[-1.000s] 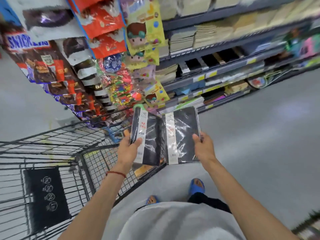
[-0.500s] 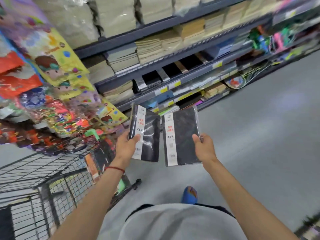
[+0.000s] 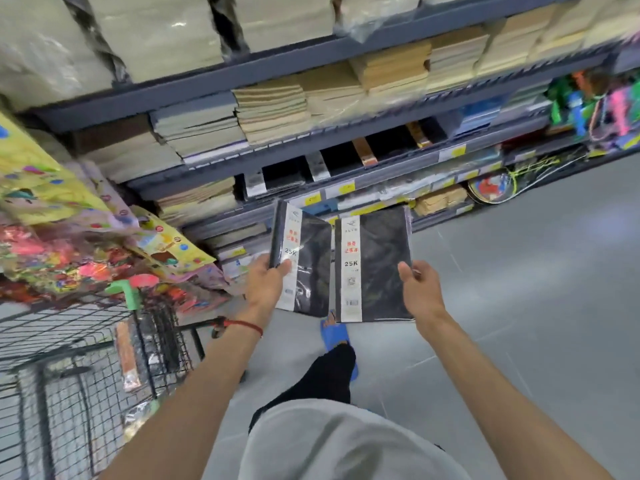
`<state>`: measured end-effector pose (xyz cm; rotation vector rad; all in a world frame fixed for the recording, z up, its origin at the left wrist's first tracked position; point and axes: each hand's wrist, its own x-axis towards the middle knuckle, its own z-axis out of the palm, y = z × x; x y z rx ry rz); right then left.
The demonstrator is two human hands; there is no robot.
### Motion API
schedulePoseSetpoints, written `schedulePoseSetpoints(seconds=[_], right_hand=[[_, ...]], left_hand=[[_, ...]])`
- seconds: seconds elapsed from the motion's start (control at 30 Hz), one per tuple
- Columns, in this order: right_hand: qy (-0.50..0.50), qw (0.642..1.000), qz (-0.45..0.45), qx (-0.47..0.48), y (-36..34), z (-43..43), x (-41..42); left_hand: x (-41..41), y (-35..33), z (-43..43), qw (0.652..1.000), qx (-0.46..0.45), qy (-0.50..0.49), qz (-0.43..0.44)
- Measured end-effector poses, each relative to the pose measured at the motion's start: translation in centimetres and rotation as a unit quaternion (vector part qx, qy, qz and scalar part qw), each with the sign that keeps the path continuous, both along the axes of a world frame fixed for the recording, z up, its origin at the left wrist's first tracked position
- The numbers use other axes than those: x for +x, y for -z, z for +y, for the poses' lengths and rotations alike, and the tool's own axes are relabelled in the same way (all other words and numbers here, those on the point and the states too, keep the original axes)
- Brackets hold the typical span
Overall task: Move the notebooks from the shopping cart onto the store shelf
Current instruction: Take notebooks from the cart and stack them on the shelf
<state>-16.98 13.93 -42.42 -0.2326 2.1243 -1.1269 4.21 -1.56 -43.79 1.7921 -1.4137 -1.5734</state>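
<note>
Now, left grip (image 3: 266,285) and right grip (image 3: 420,289) each pinching a black notebook (image 3: 379,268), I'd lay both flat on the shelf (image 3: 388,174) atop its matching stack (image 3: 282,174)

Floor (image 3: 519,306): grey tiles with thin seams, running off to the right.
Sandal (image 3: 334,336): blue, on a foot stepping forward on the floor.
Trouser leg (image 3: 325,379): black, above the sandal.
Shirt (image 3: 346,445): pale grey, at the bottom edge.
Hanging packets (image 3: 52,202): yellow cartoon prints and bright red, crowded at the left.
Wrapped bundles (image 3: 156,32): pale, in clear film, along the top.
Price tags (image 3: 347,187): yellow, blurred.
Racket (image 3: 491,187): round head, low down at the right.
</note>
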Motion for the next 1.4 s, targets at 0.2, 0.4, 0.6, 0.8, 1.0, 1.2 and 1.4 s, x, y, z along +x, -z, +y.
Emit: schedulePoseSetpoints(seconds=[0.2, 0.4, 0.6, 0.8, 1.0, 1.2, 1.4], right_hand=[[-0.058, 0.998, -0.009, 0.008, 1.7, -6.6, -5.9], [-0.111, 0.993, -0.043, 0.009, 3.3, -12.3, -10.3], [-0.172, 0.982, -0.082, -0.011, 6.2, -17.7, -14.6], [-0.191, 0.972, -0.133, -0.017, 9.1, -22.8, -17.1], [-0.23, 0.959, -0.133, -0.094, 8.9, -24.8, -17.8], [-0.423, 0.905, -0.004, -0.051, 10.2, -21.8, -18.1], [-0.484, 0.869, 0.1, -0.018, 9.5, -21.0, -17.5]], left_hand=[[-6.1, 1.9, -3.2, 0.998, 0.032, -0.052, 0.006], [-9.5, 5.3, -4.5, 0.99, 0.068, -0.126, 0.0], [-11.8, 6.9, -4.3, 0.981, 0.069, -0.178, -0.025], [-13.6, 8.6, -3.2, 0.969, 0.034, -0.243, -0.035], [-15.3, 8.7, -2.3, 0.956, 0.025, -0.293, -0.016], [-15.2, 7.7, -1.8, 0.953, 0.032, -0.302, 0.002], [-15.6, 7.2, -2.3, 0.952, 0.03, -0.305, 0.028]])
